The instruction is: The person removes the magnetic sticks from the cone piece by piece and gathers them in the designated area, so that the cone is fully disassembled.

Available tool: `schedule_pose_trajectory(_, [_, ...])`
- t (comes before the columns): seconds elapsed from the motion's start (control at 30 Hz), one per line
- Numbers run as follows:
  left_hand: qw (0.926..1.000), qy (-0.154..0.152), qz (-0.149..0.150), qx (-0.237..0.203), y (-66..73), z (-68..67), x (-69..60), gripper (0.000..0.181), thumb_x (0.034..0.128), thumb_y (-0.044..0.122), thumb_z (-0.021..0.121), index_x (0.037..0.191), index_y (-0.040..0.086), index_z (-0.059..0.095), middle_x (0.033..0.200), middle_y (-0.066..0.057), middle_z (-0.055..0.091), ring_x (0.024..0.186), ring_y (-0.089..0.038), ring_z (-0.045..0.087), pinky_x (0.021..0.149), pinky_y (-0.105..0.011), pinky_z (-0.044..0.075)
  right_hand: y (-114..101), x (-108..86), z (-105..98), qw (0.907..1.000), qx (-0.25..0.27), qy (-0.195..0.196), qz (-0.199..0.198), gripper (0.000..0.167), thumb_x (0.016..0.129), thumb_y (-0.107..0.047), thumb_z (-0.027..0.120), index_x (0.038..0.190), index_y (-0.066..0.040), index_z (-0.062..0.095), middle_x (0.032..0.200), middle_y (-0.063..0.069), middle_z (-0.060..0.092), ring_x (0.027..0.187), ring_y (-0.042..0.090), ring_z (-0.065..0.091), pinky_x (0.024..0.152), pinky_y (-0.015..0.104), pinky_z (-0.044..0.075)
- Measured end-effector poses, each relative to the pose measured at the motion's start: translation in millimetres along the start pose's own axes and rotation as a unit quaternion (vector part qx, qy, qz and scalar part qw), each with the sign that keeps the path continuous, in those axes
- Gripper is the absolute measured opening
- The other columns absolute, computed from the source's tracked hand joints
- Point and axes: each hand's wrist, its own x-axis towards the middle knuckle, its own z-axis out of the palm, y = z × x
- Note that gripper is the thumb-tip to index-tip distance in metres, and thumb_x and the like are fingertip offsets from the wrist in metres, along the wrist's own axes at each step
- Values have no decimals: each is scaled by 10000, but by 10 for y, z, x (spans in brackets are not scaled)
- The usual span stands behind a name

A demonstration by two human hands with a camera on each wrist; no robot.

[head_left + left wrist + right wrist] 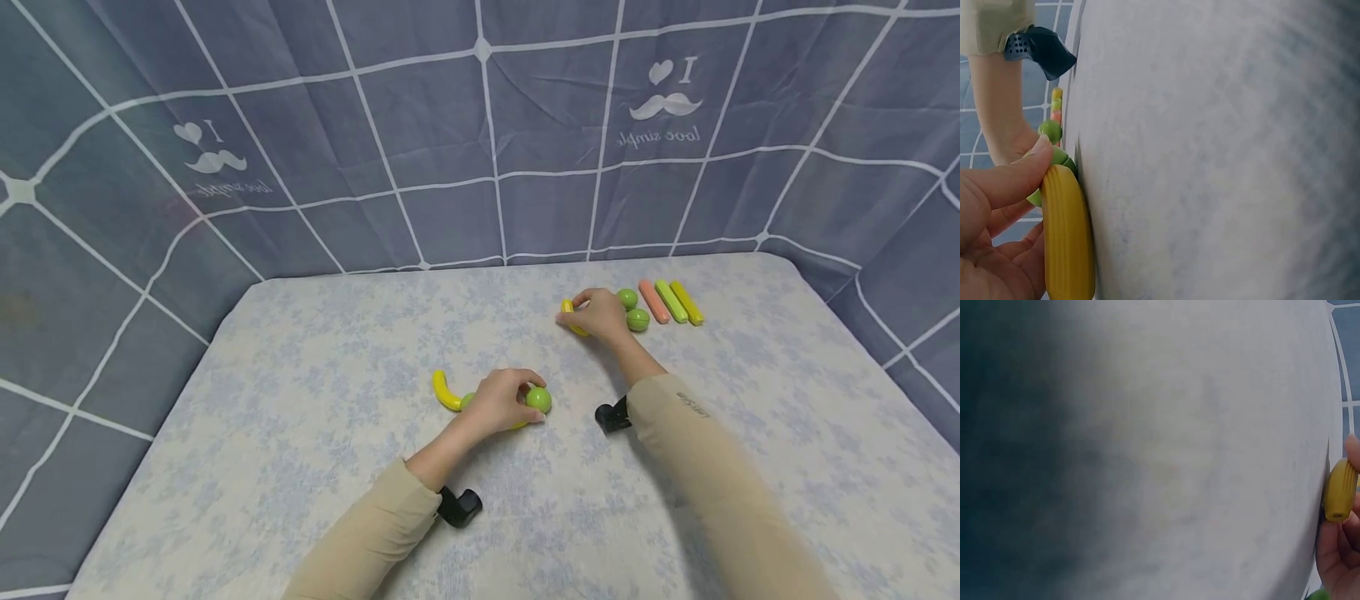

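My left hand (498,400) is low over the table, its thumb and fingers around a green ball (538,399). A ribbed yellow piece (1069,231) lies beside that hand, mostly covered by it in the head view. Left of the hand are a curved yellow toy banana (445,392) and another green ball (467,401), partly hidden. Farther back, my right hand (602,317) pinches a curved yellow toy banana (567,307) at the tabletop; its ribbed, blunt end shows in the right wrist view. Two green balls (637,320) lie just right of this hand.
Pink, light green and yellow sticks (671,302) lie side by side at the back right. The table (337,358) has a pale floral cover. A blue-grey checked curtain (435,125) hangs behind it and along the sides. Each wrist wears a black camera mount (460,507).
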Motion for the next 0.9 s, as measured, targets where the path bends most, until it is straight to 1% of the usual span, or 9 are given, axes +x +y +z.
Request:
schedule_pose_trajectory(0.2, [9999, -8, 2, 117, 12, -16, 14, 381, 769, 159, 776, 1123, 83, 658, 981, -61, 649, 867, -168, 593, 739, -285, 479, -46, 69, 13, 9995, -222, 88, 185, 445, 801, -337, 725, 1070, 7, 643, 1086, 191, 619, 906, 312, 579, 730, 380, 480])
schedule_pose_trajectory(0.33, [9999, -13, -97, 133, 8, -7, 14, 380, 767, 167, 778, 1120, 91, 659, 963, -50, 645, 844, -155, 587, 723, -269, 473, -64, 86, 15, 9994, -238, 98, 251, 439, 808, -332, 717, 1061, 18, 639, 1084, 198, 617, 899, 317, 573, 722, 377, 477])
schedule_pose_trajectory(0.43, [9999, -33, -112, 107, 8, 2, 9, 378, 767, 167, 779, 1117, 90, 658, 955, -49, 643, 833, -152, 587, 713, -264, 472, -64, 85, 11, 9991, -284, 77, 301, 441, 821, -329, 704, 1065, 31, 633, 1092, 207, 614, 896, 318, 570, 726, 380, 475])
schedule_pose_trajectory(0.6, [9999, -18, 14, 106, 11, 5, 23, 369, 767, 160, 778, 1107, 83, 658, 965, -62, 647, 854, -170, 593, 729, -279, 475, -67, 75, -6, 9987, -357, 101, 356, 447, 835, -326, 687, 1087, 38, 631, 1120, 211, 608, 949, 332, 566, 795, 408, 469])
schedule_pose_trajectory(0.73, [9999, 3, 28, 115, 6, 2, 25, 367, 767, 156, 777, 1105, 78, 658, 971, -69, 650, 868, -182, 598, 740, -290, 478, -70, 66, -12, 9991, -304, -3, 281, 487, 853, -338, 666, 1137, 55, 613, 1153, 225, 595, 1004, 356, 559, 836, 429, 463])
schedule_pose_trajectory(0.9, [9999, 22, 10, 101, 8, 2, 7, 363, 763, 146, 780, 1097, 71, 660, 951, -67, 647, 824, -168, 590, 726, -285, 471, -54, 47, -24, 9992, -246, -191, 234, 495, 874, -342, 637, 1157, 62, 605, 1177, 233, 582, 1039, 362, 553, 848, 431, 464])
